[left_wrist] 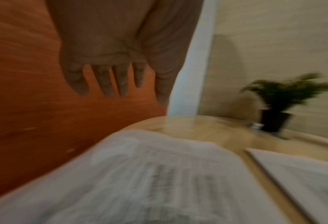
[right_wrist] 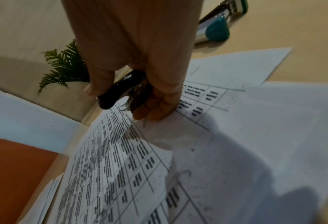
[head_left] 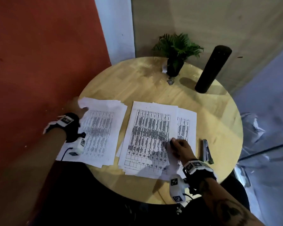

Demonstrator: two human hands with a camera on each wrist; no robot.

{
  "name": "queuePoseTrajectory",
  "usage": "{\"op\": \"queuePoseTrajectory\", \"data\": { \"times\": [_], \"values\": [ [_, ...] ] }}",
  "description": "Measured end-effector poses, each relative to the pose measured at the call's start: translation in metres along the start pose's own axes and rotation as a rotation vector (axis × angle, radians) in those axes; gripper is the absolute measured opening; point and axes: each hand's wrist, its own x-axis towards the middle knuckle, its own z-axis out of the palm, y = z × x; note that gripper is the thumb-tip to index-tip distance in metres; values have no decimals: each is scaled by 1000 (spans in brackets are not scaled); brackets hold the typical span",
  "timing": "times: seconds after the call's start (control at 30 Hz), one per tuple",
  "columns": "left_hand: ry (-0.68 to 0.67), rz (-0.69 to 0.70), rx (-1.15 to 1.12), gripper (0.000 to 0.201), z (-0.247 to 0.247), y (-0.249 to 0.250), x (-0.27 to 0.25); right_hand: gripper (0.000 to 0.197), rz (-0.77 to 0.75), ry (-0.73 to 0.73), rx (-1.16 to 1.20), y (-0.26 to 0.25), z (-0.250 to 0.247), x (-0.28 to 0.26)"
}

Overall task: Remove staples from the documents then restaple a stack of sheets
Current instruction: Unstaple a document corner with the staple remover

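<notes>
Two stacks of printed table sheets lie on the round wooden table [head_left: 153, 88]: a left stack [head_left: 98, 132] [left_wrist: 159, 174] and a middle stack [head_left: 147, 137] [right_wrist: 121, 159], with another sheet [head_left: 185, 126] sticking out on its right. My left hand [head_left: 74, 107] [left_wrist: 111, 81] hovers at the left stack's far left corner, fingers straight and spread, holding nothing. My right hand [head_left: 180, 146] [right_wrist: 149, 94] rests on the middle stack and grips a black staple remover [head_left: 171, 141] [right_wrist: 119, 92], its metal claws down at the paper. A bent loose staple [right_wrist: 182, 175] lies on that sheet.
A silver and teal stapler [head_left: 207, 151] [right_wrist: 215, 27] lies on the table right of the papers. At the back stand a potted fern [head_left: 176, 53] and a tall black cylinder [head_left: 212, 69]. A red wall [head_left: 39, 54] runs close along the left.
</notes>
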Motion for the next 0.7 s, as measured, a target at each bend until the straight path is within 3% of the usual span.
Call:
{"op": "queuePoseTrajectory", "data": {
  "times": [0.03, 0.1, 0.2, 0.27, 0.37, 0.47, 0.6, 0.7],
  "values": [
    [25, 85, 29, 62, 11, 21, -7, 19, 1, 12, 9, 2, 1, 0],
    [-56, 202, 43, 56, 41, 64, -28, 19, 7, 39, 23, 6, 1, 0],
    [-317, 100, 54, 72, 93, 113, -50, 20, 0, 37, 22, 7, 3, 0],
    [-380, -32, 5, 89, 117, 129, -60, 21, -4, 43, 31, 6, 5, 0],
    [-361, -181, -48, 99, 133, 137, -67, 21, -2, 47, 32, 10, 5, 1],
    [-367, -230, -185, 100, 130, 136, -65, 18, 1, 42, 53, 12, 5, 3],
    [-340, -98, -202, 67, 123, 127, -57, 19, 1, 20, 51, 12, 2, 5],
    [-362, -40, -181, 66, 123, 126, -60, 19, 3, 19, 52, 12, 3, 6]
  ]
}}
